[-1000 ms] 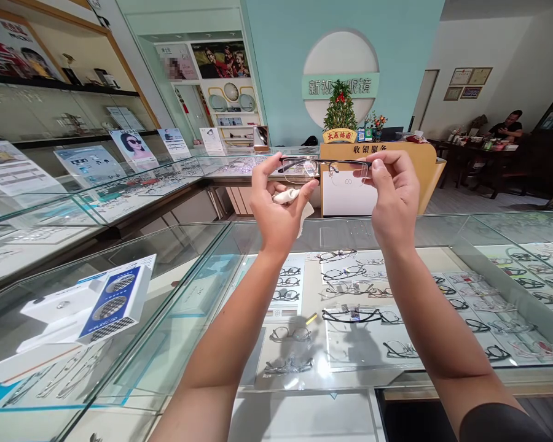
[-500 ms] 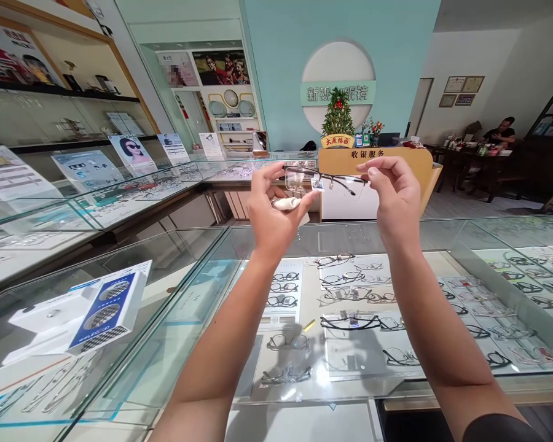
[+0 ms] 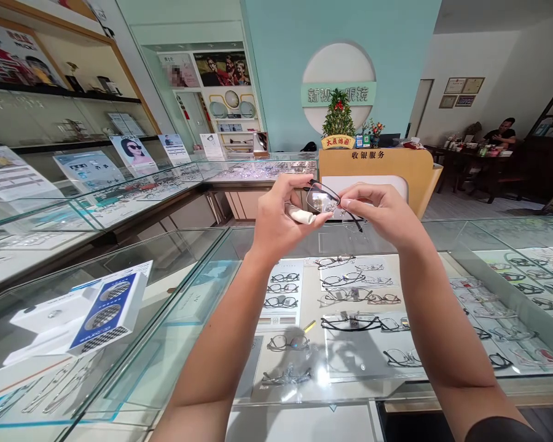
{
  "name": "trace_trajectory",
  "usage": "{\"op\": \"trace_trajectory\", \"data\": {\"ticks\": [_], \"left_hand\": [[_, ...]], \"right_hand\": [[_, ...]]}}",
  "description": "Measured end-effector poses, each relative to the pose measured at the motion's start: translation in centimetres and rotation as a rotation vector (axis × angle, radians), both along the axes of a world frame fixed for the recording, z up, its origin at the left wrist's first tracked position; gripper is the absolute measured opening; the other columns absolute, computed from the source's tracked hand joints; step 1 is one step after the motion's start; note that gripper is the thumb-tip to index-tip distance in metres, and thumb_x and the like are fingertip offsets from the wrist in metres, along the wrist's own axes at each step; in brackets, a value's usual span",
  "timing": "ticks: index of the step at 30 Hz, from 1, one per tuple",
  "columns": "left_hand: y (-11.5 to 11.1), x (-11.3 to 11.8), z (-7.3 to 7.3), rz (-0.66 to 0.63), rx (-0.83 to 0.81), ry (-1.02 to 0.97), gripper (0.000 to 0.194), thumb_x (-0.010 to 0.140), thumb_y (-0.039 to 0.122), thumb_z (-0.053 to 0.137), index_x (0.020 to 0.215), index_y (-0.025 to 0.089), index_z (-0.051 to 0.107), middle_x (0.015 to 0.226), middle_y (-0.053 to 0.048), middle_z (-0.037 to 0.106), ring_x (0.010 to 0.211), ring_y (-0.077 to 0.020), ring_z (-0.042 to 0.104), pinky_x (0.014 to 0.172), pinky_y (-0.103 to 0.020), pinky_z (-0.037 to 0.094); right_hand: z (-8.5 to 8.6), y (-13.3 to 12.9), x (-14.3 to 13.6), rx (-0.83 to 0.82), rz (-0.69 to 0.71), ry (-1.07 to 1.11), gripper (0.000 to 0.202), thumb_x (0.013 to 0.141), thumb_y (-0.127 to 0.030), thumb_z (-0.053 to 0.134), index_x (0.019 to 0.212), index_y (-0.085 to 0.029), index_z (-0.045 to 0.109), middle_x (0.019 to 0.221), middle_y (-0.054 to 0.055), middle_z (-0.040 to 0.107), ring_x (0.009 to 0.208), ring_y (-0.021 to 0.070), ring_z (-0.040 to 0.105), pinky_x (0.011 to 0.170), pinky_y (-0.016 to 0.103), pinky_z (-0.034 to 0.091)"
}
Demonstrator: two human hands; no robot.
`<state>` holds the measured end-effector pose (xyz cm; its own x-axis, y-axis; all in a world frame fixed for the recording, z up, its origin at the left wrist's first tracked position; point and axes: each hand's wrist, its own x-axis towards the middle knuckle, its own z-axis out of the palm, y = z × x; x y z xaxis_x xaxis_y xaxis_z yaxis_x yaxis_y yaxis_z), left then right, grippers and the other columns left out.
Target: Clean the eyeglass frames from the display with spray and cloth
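The right hand has moved inward, seemingly pinching the turned eyeglasses mid-frame, suggesting closer handling; the left hand holds one end and a white roll

Open air lies between the left forearm and right forearm, closed off ahead by the raised glasses. The glass surface bars reaching down to the spectacles inside; farther off stands the cashier desk.
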<state>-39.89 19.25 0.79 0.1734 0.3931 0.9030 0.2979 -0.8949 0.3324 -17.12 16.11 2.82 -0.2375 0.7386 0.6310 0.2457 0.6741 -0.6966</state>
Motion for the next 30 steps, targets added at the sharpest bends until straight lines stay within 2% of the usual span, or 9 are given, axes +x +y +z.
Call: {"op": "trace_trajectory", "data": {"ticks": [3,8,13,15,18,20,23,25,30], "left_hand": [[0.1,0.0,-0.1,-0.070,-0.028,-0.024,0.071,0.068,0.053,0.098,0.126,0.026,0.067,0.103,-0.005,0.076,0.061,-0.0106,0.055,0.057,-0.028,0.047],[0.4,-0.2,-0.1,-0.065,-0.046,0.005,0.073,0.071,0.053,0.097,0.132,0.030,0.066,0.111,-0.007,0.074,0.064,-0.0110,0.055,0.059,-0.028,0.047],[0.5,-0.2,0.1,0.012,-0.050,0.035,0.076,0.076,0.052,0.093,0.142,0.035,0.061,0.129,-0.007,0.068,0.067,-0.0112,0.055,0.064,-0.029,0.050],[0.1,0.2,0.1,0.089,0.019,-0.051,0.064,0.080,0.049,0.090,0.137,0.032,0.066,0.121,-0.006,0.069,0.070,-0.0127,0.055,0.067,-0.030,0.050],[-1.0,1.2,0.1,0.195,0.079,-0.153,0.023,0.088,0.042,0.083,0.103,0.025,0.077,0.090,-0.003,0.068,0.073,-0.0157,0.057,0.072,-0.032,0.049],[-2.0,2.1,0.0,0.136,-0.028,-0.122,0.020,0.093,0.042,0.078,0.087,0.023,0.078,0.080,-0.002,0.069,0.075,-0.0172,0.061,0.073,-0.033,0.050],[-2.9,3.2,-0.1,-0.031,-0.289,-0.137,0.028,0.092,0.049,0.079,0.088,0.021,0.083,0.086,-0.005,0.077,0.079,-0.0189,0.067,0.073,-0.032,0.052],[-3.1,3.5,-0.1,-0.081,-0.421,-0.227,0.034,0.088,0.053,0.081,0.091,0.020,0.084,0.086,-0.005,0.078,0.076,-0.0180,0.066,0.071,-0.031,0.051],[-2.1,2.8,0.0,-0.136,-0.558,-0.367,0.041,0.080,0.058,0.087,0.091,0.019,0.083,0.079,-0.003,0.073,0.067,-0.0139,0.058,0.062,-0.026,0.045]], "right_hand": [[0.0,0.2,0.3,-0.097,0.064,0.038,0.025,0.090,-0.048,0.080,0.082,-0.024,0.081,0.096,0.003,0.080,0.086,0.0186,0.068,0.080,0.036,0.053],[0.0,0.2,0.4,-0.150,0.135,0.071,0.026,0.087,-0.049,0.083,0.083,-0.024,0.083,0.089,0.003,0.081,0.082,0.0172,0.068,0.079,0.035,0.054],[-0.1,0.5,0.4,-0.058,0.041,0.117,0.029,0.086,-0.051,0.084,0.083,-0.023,0.083,0.090,0.004,0.081,0.081,0.0188,0.069,0.077,0.036,0.055],[-0.1,0.6,0.5,0.006,-0.037,0.128,0.027,0.086,-0.050,0.084,0.083,-0.023,0.083,0.093,0.005,0.082,0.084,0.0201,0.071,0.081,0.039,0.057],[-0.2,0.5,0.1,0.126,-0.159,0.117,0.022,0.089,-0.043,0.081,0.081,-0.022,0.082,0.095,0.007,0.083,0.093,0.0233,0.075,0.091,0.043,0.058],[-0.4,0.3,-0.6,0.202,-0.223,0.106,0.019,0.091,-0.039,0.079,0.082,-0.023,0.081,0.097,0.007,0.083,0.098,0.0250,0.076,0.095,0.045,0.058],[-0.9,-0.1,-2.2,0.332,-0.299,0.092,0.013,0.094,-0.033,0.075,0.086,-0.025,0.080,0.104,0.006,0.083,0.105,0.0257,0.076,0.099,0.046,0.058],[-1.3,-0.3,-3.4,0.415,-0.354,0.078,0.010,0.097,-0.030,0.072,0.091,-0.026,0.080,0.109,0.006,0.082,0.109,0.0258,0.075,0.101,0.047,0.058],[-1.9,-1.0,-5.1,0.470,-0.367,-0.005,0.014,0.099,-0.024,0.067,0.105,-0.028,0.079,0.122,0.008,0.081,0.117,0.0266,0.074,0.104,0.048,0.058]]}}
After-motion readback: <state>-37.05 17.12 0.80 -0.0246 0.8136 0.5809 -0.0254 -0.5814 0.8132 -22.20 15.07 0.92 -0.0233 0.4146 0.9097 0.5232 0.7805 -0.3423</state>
